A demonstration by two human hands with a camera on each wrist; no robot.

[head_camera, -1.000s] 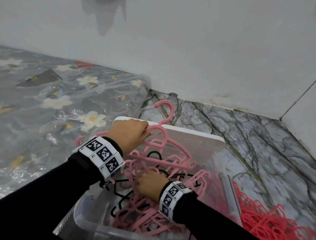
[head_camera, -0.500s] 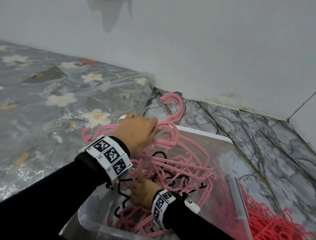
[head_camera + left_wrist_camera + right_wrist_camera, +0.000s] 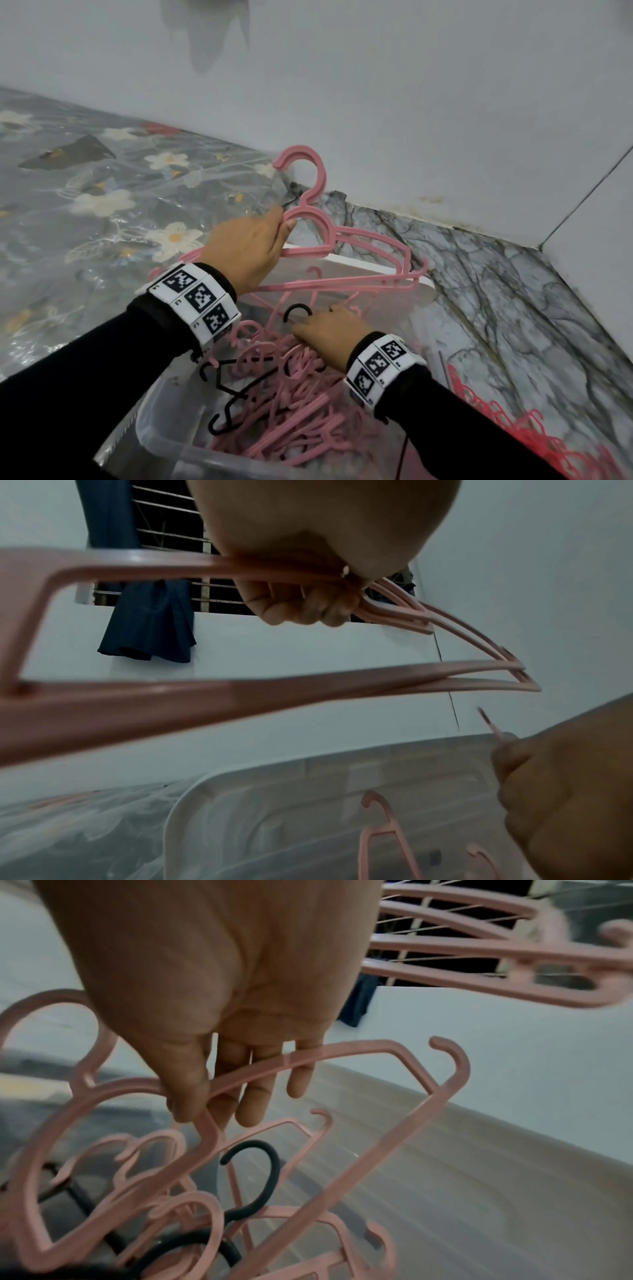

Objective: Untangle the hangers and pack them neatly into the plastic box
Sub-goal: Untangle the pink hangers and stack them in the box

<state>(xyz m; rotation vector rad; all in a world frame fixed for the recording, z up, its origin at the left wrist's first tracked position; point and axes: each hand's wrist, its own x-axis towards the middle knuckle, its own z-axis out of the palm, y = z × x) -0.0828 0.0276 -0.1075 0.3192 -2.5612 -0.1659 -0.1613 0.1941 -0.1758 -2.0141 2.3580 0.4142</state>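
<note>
Two hands: left hand (image 3: 251, 245), right hand (image 3: 330, 330). One clear plastic box (image 3: 161, 442), one white lid (image 3: 383, 277). Lifted pink hangers (image 3: 363, 263): at least two, exact count unclear. Pink hangers in the box (image 3: 291, 404): many, tangled, uncountable. Black hangers (image 3: 226, 387): at least two. One red hanger pile (image 3: 534, 435) on the floor.
</note>
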